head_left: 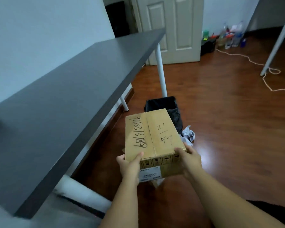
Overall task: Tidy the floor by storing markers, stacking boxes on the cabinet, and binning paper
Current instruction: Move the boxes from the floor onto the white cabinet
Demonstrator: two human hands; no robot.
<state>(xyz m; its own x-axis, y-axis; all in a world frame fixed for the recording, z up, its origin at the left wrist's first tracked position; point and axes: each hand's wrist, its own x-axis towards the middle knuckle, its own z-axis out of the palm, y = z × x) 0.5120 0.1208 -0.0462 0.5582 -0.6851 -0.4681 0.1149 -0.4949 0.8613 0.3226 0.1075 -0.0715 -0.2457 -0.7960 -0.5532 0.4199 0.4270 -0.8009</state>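
Wooden floor (220,129) runs under me. My left hand (130,163) and right hand (190,160) grip a cardboard box (153,137), thumbs curled over its near edge, above the floor; "21" over "57" is handwritten on top. Beyond sit crumpled paper (189,134) and a black bin (164,104).

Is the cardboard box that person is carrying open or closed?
Closed. The cardboard box has its top flaps lying flat, meeting along a centre seam, while the left hand and right hand grip its near corners.
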